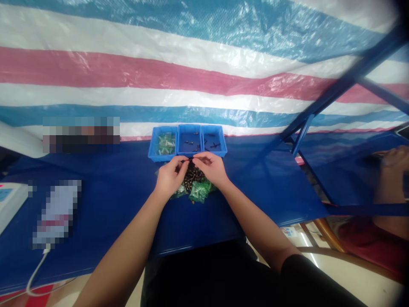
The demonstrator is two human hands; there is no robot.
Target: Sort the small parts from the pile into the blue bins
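My left hand [171, 174] and my right hand [211, 167] meet just in front of the blue bins, fingertips pinched together. Between them is a small dark part [191, 159], too small and blurred to name. Below the fingers lies a heap of small dark and brass-coloured metal pieces [193, 175]. Green plastic packets [200, 192] lie at its near side, partly under my right hand. Of the three bins, the left bin [152, 149] holds clear green packets, the middle bin [181, 147] a few small metal pieces, and the right bin [224, 145] several thin dark pieces.
A blurred-out phone-like device [57, 209] with a white cable [32, 277] lies on the blue table [121, 204] at left. A white box [11, 200] stands at the left edge. Blue metal frame bars [319, 100] rise at right; beyond them is another person's hand [396, 160]. Striped sheeting [191, 72] hangs behind.
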